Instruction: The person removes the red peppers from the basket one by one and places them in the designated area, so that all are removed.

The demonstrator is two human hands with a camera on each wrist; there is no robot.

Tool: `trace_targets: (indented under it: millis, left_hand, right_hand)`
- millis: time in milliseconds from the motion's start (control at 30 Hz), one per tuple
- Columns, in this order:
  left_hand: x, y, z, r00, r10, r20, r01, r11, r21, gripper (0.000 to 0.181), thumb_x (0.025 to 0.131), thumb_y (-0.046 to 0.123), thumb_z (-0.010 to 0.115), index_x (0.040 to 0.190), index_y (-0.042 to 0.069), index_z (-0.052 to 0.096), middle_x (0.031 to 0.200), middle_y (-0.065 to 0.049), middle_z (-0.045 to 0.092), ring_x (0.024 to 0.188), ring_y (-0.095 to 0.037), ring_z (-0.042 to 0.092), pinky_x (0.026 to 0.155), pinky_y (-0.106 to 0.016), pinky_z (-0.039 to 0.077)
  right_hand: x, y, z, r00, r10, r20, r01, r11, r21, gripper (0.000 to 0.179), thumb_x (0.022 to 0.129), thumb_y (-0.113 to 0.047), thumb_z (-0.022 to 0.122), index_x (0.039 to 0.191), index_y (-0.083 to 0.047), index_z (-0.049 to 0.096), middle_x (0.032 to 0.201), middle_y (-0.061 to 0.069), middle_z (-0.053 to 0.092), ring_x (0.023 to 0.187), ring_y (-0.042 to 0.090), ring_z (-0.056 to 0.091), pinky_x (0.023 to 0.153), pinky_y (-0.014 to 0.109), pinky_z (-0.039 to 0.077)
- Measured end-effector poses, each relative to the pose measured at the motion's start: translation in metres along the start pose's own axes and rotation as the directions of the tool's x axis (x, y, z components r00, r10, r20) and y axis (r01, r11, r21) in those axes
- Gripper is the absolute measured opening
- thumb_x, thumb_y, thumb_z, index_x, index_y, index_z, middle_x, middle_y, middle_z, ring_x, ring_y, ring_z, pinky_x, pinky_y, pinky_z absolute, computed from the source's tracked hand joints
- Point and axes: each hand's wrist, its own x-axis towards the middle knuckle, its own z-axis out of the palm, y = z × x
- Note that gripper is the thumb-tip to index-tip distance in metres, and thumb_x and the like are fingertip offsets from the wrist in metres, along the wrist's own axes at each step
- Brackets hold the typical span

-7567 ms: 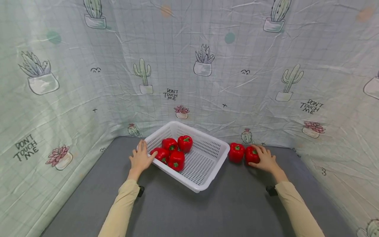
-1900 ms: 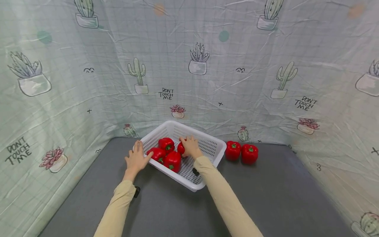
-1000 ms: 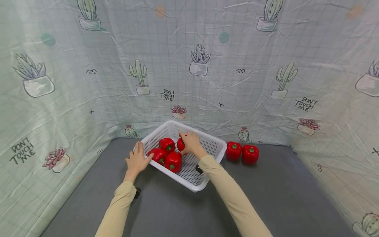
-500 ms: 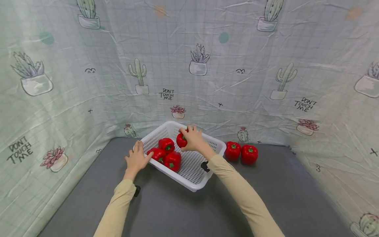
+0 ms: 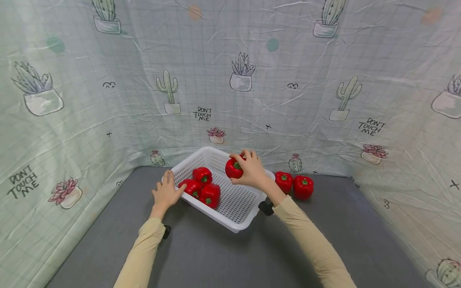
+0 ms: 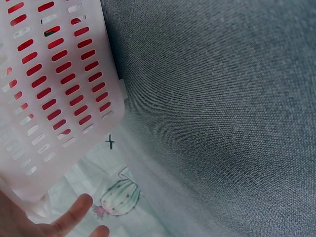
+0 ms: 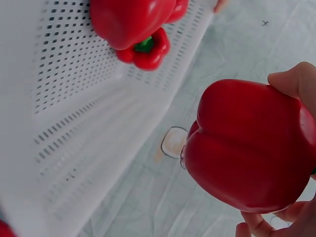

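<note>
My right hand [image 5: 253,171] grips a red bell pepper [image 5: 232,170] above the back right part of a white perforated plastic basket [image 5: 243,192]. In the right wrist view, fingers and thumb bend round the pepper [image 7: 247,148]. My left hand [image 5: 167,194] rests at the basket's left corner, its fingers spread and the thumb over the rim. Red shows through the slots of the basket wall [image 6: 111,123] in the left wrist view. Inside, a front pepper [image 5: 210,196], a left pepper [image 5: 191,188] and a rear pepper [image 5: 202,176] lie together in the left half.
Right of the basket, two more red bell peppers, a near one [image 5: 303,187] and one partly behind my wrist [image 5: 283,181], stand side by side on the dark grey table [image 5: 201,256]. A cactus-printed curtain [image 5: 216,96] encloses the back and sides.
My right hand let go of a pepper beside the basket, reached in and took hold of another. That pepper has risen and moved right. My left hand stays at the corner.
</note>
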Motion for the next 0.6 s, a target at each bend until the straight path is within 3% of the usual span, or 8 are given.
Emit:
trace_targets:
  millis: [267, 600]
  left_hand:
    - [0.0, -0.001, 0.002, 1.0, -0.004, 0.012, 0.004, 1.0, -0.001, 0.082, 0.085, 0.05, 0.043, 0.141, 0.0, 0.013, 0.147, -0.02, 0.009, 0.119, -0.054, 0.026, 0.087, -0.073, 0.02]
    - [0.001, -0.001, 0.0, 1.0, -0.003, 0.021, 0.003, 1.0, -0.002, 0.081, 0.086, 0.049, 0.042, 0.142, -0.001, 0.011, 0.148, -0.02, 0.007, 0.119, -0.055, 0.025, 0.087, -0.073, 0.02]
  right_hand:
    - [-0.039, 0.011, -0.007, 0.996, 0.049, -0.079, -0.047, 0.999, 0.022, 0.069, 0.064, -0.038, 0.073, 0.125, -0.022, 0.045, 0.114, 0.012, 0.045, 0.101, 0.028, 0.038, 0.077, 0.045, 0.043]
    - [-0.069, 0.023, -0.009, 0.983, 0.13, -0.128, -0.13, 0.991, 0.011, 0.07, 0.062, -0.037, 0.074, 0.124, -0.021, 0.046, 0.117, 0.013, 0.048, 0.103, 0.03, 0.04, 0.076, 0.046, 0.047]
